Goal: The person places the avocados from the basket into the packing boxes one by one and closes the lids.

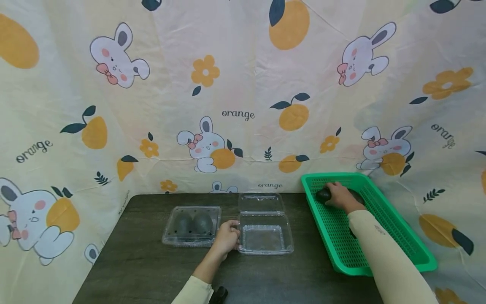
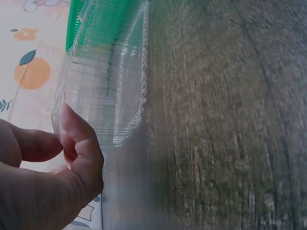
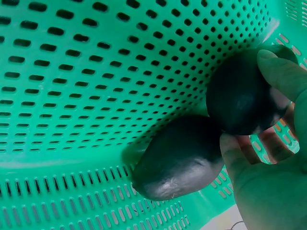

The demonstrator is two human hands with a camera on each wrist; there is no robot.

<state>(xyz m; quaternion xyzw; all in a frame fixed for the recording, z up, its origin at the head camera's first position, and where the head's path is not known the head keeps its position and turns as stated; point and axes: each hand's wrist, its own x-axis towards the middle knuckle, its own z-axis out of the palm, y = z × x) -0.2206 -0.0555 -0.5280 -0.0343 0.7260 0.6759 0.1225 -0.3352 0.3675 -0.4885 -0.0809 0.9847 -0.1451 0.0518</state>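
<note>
My left hand (image 1: pixel 227 237) pinches the left rim of an open clear plastic clamshell box (image 1: pixel 262 238), its lid laid back toward the wall. In the left wrist view, thumb and fingers (image 2: pixel 79 129) meet at the box's edge. My right hand (image 1: pixel 340 197) reaches into a green basket (image 1: pixel 330 249) and grips a dark avocado (image 3: pixel 240 96) between thumb and fingers. Touching that one is a second dark avocado (image 3: pixel 180 160), lying against the basket's wall. To the left stands a closed clear box (image 1: pixel 191 240) with two avocados (image 1: pixel 202 222) inside.
The dark wooden table (image 1: pixel 133 261) meets a printed cloth (image 1: pixel 163 105) at the back. The basket's raised rim stands along the table's right side. Another dark item in the basket is mostly hidden by the right sleeve (image 1: pixel 387 253).
</note>
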